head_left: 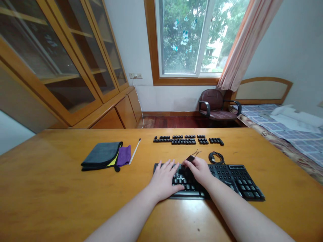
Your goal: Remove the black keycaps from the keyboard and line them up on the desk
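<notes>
Left hand [164, 183] lies across the left end of a black keyboard [227, 174], fingers spread apart | Right hand [201, 170], over the keyboard's middle, pinches a dark wire-pronged tool [191, 158] between thumb and fingers, prongs pointing far and right | Loose keycaps [183, 142] stand in rows on the desk [121, 201] beyond the keyboard.

Left hand [163, 181] palm-down, fingers [165, 166] splayed; right hand [200, 170] curled, pinching; forearms [133, 213] bare
</notes>
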The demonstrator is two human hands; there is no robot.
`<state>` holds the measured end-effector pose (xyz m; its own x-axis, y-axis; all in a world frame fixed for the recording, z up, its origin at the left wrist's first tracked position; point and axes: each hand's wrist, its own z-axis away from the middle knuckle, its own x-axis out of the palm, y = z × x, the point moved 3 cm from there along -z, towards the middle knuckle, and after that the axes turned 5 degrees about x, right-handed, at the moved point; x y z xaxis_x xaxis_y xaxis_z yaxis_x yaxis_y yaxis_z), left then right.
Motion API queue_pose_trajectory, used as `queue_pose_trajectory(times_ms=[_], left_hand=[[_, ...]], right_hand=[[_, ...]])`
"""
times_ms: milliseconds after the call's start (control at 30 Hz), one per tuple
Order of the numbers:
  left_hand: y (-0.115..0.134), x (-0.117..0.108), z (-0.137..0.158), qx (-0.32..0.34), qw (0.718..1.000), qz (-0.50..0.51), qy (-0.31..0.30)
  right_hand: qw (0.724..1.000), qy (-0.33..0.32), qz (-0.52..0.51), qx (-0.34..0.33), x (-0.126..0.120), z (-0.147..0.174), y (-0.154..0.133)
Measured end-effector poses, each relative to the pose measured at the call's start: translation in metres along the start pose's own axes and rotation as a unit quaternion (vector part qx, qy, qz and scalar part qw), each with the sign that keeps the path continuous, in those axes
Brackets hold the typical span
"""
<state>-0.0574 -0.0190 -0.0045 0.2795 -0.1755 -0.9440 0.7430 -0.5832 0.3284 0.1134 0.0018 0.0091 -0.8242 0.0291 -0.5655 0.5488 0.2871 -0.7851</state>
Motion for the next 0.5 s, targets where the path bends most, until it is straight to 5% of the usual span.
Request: queue_pose_trajectory(times_ms=[133, 267, 500], left_hand=[[-0.003, -0.005, 0.001, -0.007, 0.996, 0.053, 0.067], [-0.007, -0.012, 0.003, -0.001, 0.978, 0.143, 0.150], [-0.012, -0.014, 0.003, -0.011, 0.960, 0.192, 0.203]], right_hand=[[0.997, -0.017, -0.065, 0.023, 0.005, -0.003, 0.004], [0.992, -0.064, -0.105, -0.029, 0.014, -0.002, 0.000], [0.984, -0.073, -0.145, -0.067, 0.010, 0.000, -0.009]])
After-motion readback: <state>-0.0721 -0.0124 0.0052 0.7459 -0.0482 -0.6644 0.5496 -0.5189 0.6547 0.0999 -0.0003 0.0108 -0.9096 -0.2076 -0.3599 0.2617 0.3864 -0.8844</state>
